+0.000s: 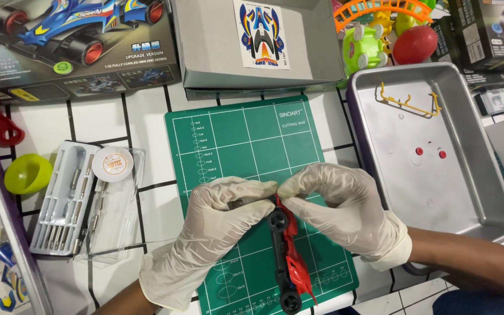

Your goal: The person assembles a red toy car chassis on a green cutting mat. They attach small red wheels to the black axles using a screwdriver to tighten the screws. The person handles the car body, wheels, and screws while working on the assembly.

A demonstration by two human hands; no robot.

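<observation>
Together, the gloved left hand [217,224] and right hand [339,204] are pinching the front end of a black toy car [279,256] with red parts, holding it over the green mat [246,151], while a screwdriver case [65,198] and metal tray [438,151] are flanking them on the table [112,116].

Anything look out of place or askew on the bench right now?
Nothing looks spilled or broken. The toy car is held on its side over the green cutting mat by the left hand and right hand. Two red round parts and a yellow sprue lie loose in the metal tray.
</observation>
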